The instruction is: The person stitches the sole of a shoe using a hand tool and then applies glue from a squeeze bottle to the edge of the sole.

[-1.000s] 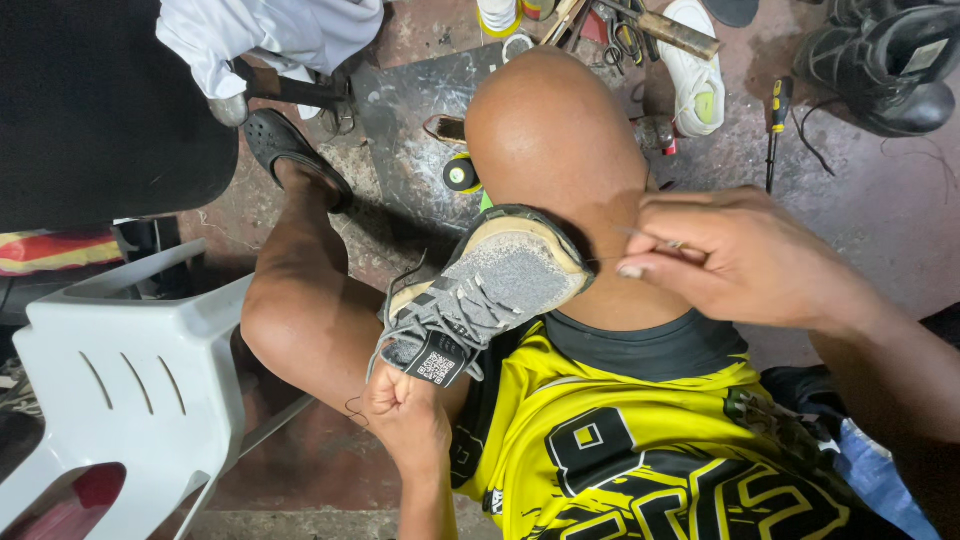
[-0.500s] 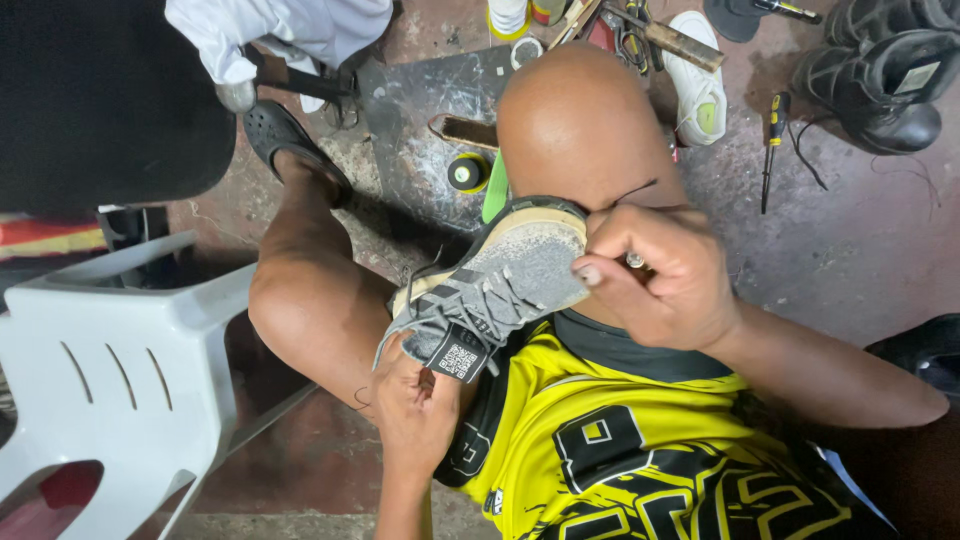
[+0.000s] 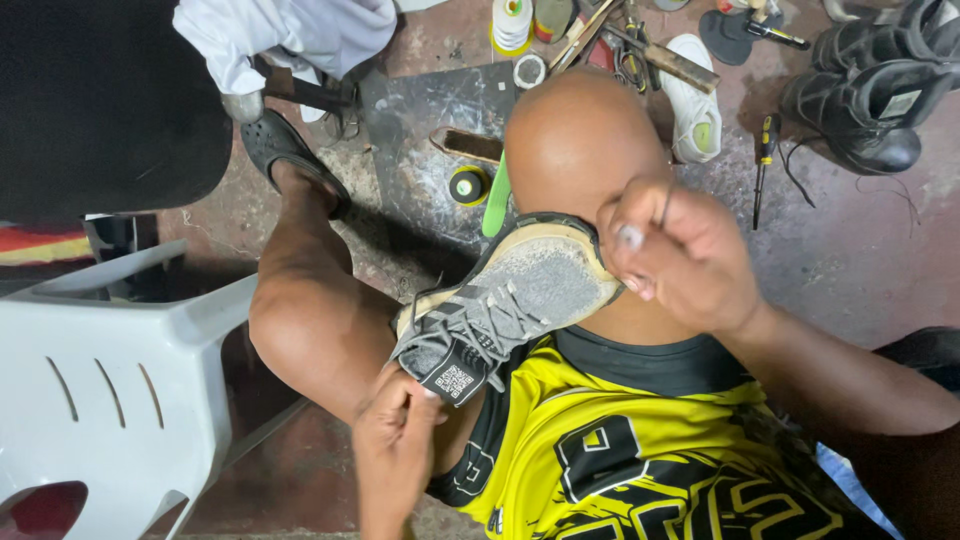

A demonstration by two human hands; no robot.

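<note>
since the earlier frame your right hand (image 3: 690, 260) came onto the toe of the grey sneaker (image 3: 510, 300) on your knee, fingers pinched on a thin thread. your left hand (image 3: 395, 440) fingers grip the tongue. the worn shoe could slip if this grip loosens.

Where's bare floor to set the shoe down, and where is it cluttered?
Free: the reddish concrete floor right of the black-handled screwdriver, below the black boots. A smaller patch lies on the dark metal slab left of the wooden brush. Crowded: the top edge, with thread spool, tools and white shoe.
</note>
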